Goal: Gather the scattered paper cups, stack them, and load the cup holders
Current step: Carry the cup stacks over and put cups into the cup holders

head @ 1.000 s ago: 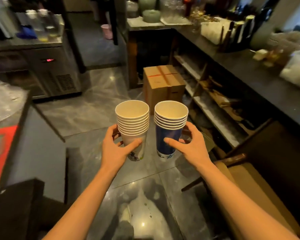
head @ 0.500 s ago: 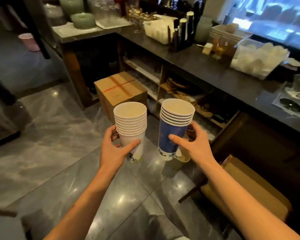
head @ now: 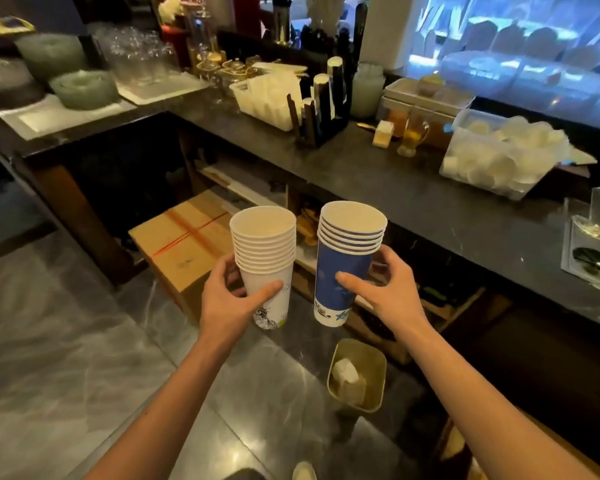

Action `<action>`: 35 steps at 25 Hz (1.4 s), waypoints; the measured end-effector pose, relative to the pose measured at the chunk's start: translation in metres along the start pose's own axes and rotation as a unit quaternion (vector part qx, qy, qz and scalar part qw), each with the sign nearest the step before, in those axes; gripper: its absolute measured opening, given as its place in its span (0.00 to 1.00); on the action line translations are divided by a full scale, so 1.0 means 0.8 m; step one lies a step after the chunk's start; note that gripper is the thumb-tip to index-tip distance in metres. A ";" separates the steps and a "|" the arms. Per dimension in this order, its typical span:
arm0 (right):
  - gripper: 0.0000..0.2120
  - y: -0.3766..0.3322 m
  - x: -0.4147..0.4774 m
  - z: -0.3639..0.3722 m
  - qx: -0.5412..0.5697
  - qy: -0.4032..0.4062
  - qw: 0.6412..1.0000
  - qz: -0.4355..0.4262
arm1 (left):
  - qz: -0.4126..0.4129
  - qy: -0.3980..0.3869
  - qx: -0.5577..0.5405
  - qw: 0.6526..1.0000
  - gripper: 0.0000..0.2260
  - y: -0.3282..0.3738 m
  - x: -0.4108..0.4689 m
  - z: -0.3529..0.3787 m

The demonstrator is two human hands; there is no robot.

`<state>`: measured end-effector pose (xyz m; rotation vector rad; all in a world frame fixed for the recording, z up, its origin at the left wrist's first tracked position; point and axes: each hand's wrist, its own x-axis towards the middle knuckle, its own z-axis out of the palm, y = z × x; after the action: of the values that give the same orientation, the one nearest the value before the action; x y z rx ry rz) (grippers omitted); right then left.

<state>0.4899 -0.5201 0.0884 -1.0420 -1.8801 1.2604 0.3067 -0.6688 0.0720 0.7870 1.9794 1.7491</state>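
Well short of the cup holder (head: 326, 112), nearer the person and lower than it, both stacks hang in the air over the floor, side by side, not touching. Holder itself stands on the desk (head: 430, 209).

Left hand (head: 227, 299) grasps the white cup stack (head: 264, 244) low on the bottom cup's wall, fingers (head: 269, 288) curled round it, thumb on the near side. Right hand (head: 388, 296) does the same on the blue cup stack (head: 347, 251), clasped round the lowest cup, under the band of rims.

Handling, my guess:
- Paper, so very light.
- Thin walls that dent if squeezed.
- Coating looks smooth, maybe a bit slippery.
- Nested rims sit loose, so a tilted stack could fan out or shed cups.

Best hold is probably the present one, round the bottom cup with gentle pressure. For loading, a steadying touch near the top rims would likely keep each column straight.
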 end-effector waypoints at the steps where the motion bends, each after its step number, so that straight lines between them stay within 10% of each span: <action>1: 0.37 -0.003 0.029 0.006 0.005 0.007 1.000 0.009 | 0.002 -0.001 -0.001 1.000 0.32 0.003 0.031 0.006; 20: 0.29 -0.060 0.466 0.205 0.054 0.121 0.989 0.069 | 0.011 -0.165 0.005 0.986 0.38 -0.042 0.611 0.007; 35: 0.38 -0.012 0.711 0.125 0.022 0.103 0.994 0.034 | 0.019 -0.319 0.032 0.947 0.49 0.006 0.846 0.161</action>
<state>0.1295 -0.0687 0.1076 -1.1731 -1.6660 1.1778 -0.1337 -0.1401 0.1109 1.2321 1.5808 1.2264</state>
